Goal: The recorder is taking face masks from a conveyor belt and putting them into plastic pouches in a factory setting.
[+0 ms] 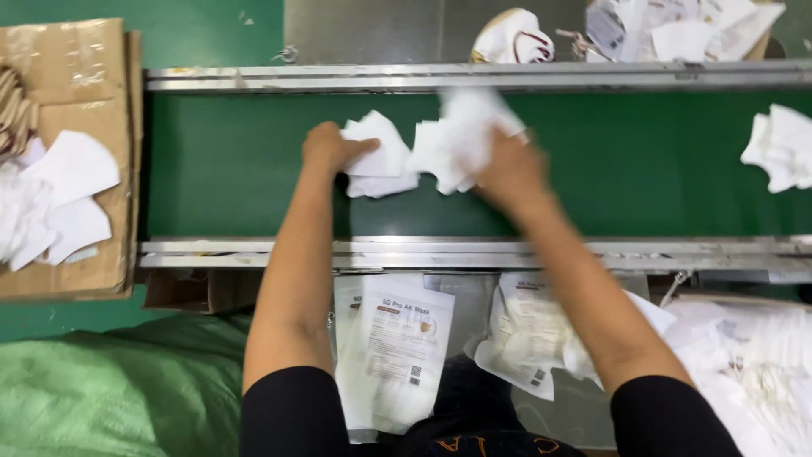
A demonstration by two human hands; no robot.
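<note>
Both hands work over a green conveyor belt (237, 169) framed by metal rails. The left hand (328, 148) is closed on a small stack of white folded masks (376, 156) that rests on the belt, fingers pinching its near edge. The right hand (507, 173) grips a second bunch of white masks (461, 140), lifted slightly and smeared by motion, so how many pieces it holds cannot be told

Judging by the layout, the gathering looks partly done: another loose pile of masks (782, 148) lies untouched further along the belt at the right edge, and flat printed pouches (397, 347) wait below the near rail, apparently unfilled. A cardboard box (76, 76) at the left already holds white pieces

The box is cut off by the frame, its contents hard to read. The right-hand fingers are hidden behind the blurred masks, and the person's arms cover part of the pouches
</note>
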